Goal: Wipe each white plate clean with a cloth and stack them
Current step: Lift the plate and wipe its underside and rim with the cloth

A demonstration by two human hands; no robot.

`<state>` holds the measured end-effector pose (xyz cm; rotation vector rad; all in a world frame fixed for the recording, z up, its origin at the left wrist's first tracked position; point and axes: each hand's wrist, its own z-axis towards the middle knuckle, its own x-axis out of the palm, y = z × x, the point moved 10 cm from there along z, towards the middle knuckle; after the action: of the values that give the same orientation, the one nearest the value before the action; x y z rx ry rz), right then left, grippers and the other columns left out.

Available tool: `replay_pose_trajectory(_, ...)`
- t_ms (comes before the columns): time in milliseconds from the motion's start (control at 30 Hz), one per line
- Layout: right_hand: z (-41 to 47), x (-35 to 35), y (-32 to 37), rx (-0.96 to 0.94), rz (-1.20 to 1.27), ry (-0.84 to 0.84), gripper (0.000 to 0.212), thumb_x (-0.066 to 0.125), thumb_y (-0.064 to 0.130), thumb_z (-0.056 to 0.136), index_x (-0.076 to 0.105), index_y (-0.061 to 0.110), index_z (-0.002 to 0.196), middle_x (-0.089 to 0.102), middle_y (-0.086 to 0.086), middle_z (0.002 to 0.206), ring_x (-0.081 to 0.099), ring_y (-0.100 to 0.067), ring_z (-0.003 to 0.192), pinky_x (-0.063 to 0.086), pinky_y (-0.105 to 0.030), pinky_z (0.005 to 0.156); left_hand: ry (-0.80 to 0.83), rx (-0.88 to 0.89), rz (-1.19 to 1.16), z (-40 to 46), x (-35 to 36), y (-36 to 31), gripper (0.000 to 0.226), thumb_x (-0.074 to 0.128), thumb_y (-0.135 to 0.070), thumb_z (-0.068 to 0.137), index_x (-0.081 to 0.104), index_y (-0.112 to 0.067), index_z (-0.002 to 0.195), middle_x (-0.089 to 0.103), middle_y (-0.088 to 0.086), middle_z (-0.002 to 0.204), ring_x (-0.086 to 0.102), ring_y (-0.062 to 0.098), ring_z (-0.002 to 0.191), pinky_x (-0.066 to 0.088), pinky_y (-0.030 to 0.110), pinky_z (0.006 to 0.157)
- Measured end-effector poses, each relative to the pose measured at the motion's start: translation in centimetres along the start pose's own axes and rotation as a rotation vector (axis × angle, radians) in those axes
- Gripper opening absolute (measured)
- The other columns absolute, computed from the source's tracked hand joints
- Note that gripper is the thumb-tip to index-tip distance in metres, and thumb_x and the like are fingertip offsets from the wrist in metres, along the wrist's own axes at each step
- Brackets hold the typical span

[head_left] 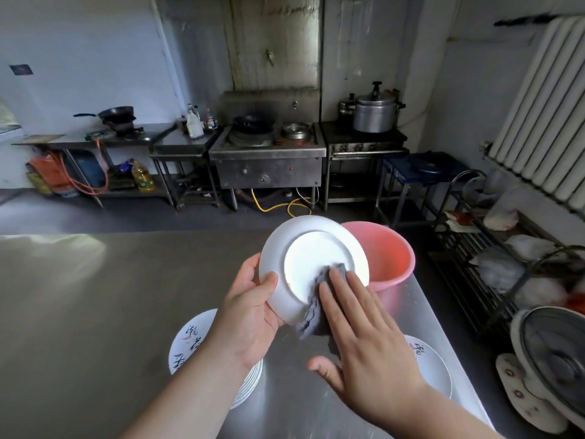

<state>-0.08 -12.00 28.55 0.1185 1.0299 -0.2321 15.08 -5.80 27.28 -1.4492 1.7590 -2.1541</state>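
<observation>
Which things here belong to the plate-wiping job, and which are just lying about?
Job: held plate, cloth, left hand, right hand, plate stack, right plate.

Lying about: pink basin, fan, pressure cooker, wok, oil bottle.

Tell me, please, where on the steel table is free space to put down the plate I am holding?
The wide bare steel left of the plate stack is free, to the table edge. Between that stack and the right plate is a narrower strip, under your arms. By the pink basin it is crowded.
</observation>
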Motion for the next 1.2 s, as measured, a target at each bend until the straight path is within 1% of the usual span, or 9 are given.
replay_pose_trajectory(167, 3.5, -2.4, -3.8, 0.162, -0.059, -0.024, 0.088, 0.030, 0.073, 0.101, 0.038, 0.010, 0.161, 0.023, -0.011, 0.173, 0.022, -0.044, 0.157, 0.025, -0.061, 0.125, 0.026, -0.005, -0.015, -0.4, 0.3, 0.2, 0.052, 0.061, -0.009, 0.093, 0.052, -0.015, 0.144, 0.066, 0.018, 0.139, 0.066, 0.039, 0.125, 0.060, 0.057, 0.085)
replay_pose_trajectory(333, 1.0, -1.7, -1.6, 0.150, 0.140, -0.163, 0.079, 0.036, 0.058, 0.107, 0.031, 0.000, 0.161, 0.014, -0.018, 0.174, 0.018, -0.038, 0.160, 0.025, -0.052, 0.127, -0.024, 0.045, -0.074, 0.4, 0.2, -1.0, 0.054, 0.059, -0.011, 0.090, 0.052, -0.014, 0.144, 0.066, 0.018, 0.139, 0.067, 0.037, 0.125, 0.061, 0.056, 0.088)
replay_pose_trajectory(433, 1.4, -2.0, -3.0, 0.193, 0.187, -0.180, 0.076, 0.030, 0.054, 0.110, 0.027, -0.002, 0.162, 0.017, -0.019, 0.173, 0.017, -0.036, 0.160, 0.021, -0.050, 0.128, -0.019, 0.018, -0.079, 0.2, 0.3, -0.5, 0.052, 0.058, -0.012, 0.090, 0.054, -0.017, 0.142, 0.067, 0.015, 0.139, 0.071, 0.033, 0.119, 0.062, 0.053, 0.080)
replay_pose_trajectory(600, 5.2, -4.2, -7.7, 0.290, 0.250, -0.179, 0.064, 0.027, 0.047, 0.110, 0.034, 0.012, 0.163, 0.027, -0.003, 0.172, 0.021, -0.028, 0.159, 0.015, -0.039, 0.130, 0.002, 0.014, -0.104, -0.2, 0.3, -0.3, 0.049, 0.058, -0.013, 0.091, 0.060, -0.022, 0.139, 0.069, 0.010, 0.139, 0.073, 0.028, 0.116, 0.062, 0.047, 0.075)
replay_pose_trajectory(667, 4.7, -4.4, -7.2, 0.265, 0.327, -0.210, 0.061, 0.031, 0.039, 0.110, 0.030, 0.013, 0.164, 0.022, -0.002, 0.173, 0.021, -0.021, 0.159, 0.014, -0.031, 0.129, 0.003, 0.027, -0.116, 0.0, 0.5, -0.6, 0.047, 0.057, -0.012, 0.091, 0.061, -0.024, 0.137, 0.069, 0.007, 0.138, 0.073, 0.026, 0.115, 0.062, 0.045, 0.074)
replay_pose_trajectory(767, 1.9, -2.6, -4.3, 0.262, 0.510, -0.207, 0.066, 0.035, 0.031, 0.108, 0.015, 0.010, 0.167, 0.007, -0.003, 0.177, 0.010, -0.019, 0.162, 0.015, -0.031, 0.129, -0.009, 0.052, -0.127, 0.3, 0.6, -1.1, 0.046, 0.057, -0.012, 0.092, 0.062, -0.024, 0.136, 0.069, 0.007, 0.138, 0.073, 0.026, 0.115, 0.062, 0.044, 0.074)
replay_pose_trajectory(867, 1.3, -2.3, -2.6, 0.221, 0.552, -0.197, 0.068, 0.034, 0.036, 0.110, 0.011, 0.008, 0.167, 0.000, -0.005, 0.177, 0.004, -0.023, 0.163, 0.012, -0.030, 0.129, -0.020, 0.056, -0.116, 0.3, 0.4, -1.1, 0.048, 0.057, -0.013, 0.093, 0.057, -0.022, 0.141, 0.068, 0.011, 0.140, 0.071, 0.029, 0.119, 0.062, 0.047, 0.076)
replay_pose_trajectory(1033, 6.1, -3.6, -7.2, 0.384, 0.564, -0.196, 0.066, 0.031, 0.049, 0.109, 0.023, 0.018, 0.167, 0.008, 0.010, 0.175, 0.006, 0.002, 0.158, 0.010, -0.023, 0.128, -0.022, 0.052, -0.127, 0.6, 0.8, -0.6, 0.044, 0.052, -0.008, 0.100, 0.057, -0.022, 0.140, 0.067, 0.009, 0.141, 0.070, 0.029, 0.122, 0.062, 0.046, 0.079)
replay_pose_trajectory(1200, 3.0, -2.4, -2.9, 0.321, 0.759, -0.327, 0.066, 0.028, 0.043, 0.113, 0.008, 0.013, 0.168, -0.004, 0.003, 0.177, -0.002, -0.019, 0.163, 0.006, -0.026, 0.129, 0.015, 0.091, -0.142, 1.1, 1.7, -0.5, 0.041, 0.046, -0.006, 0.105, 0.054, -0.022, 0.142, 0.065, 0.014, 0.143, 0.065, 0.033, 0.129, 0.061, 0.050, 0.088)
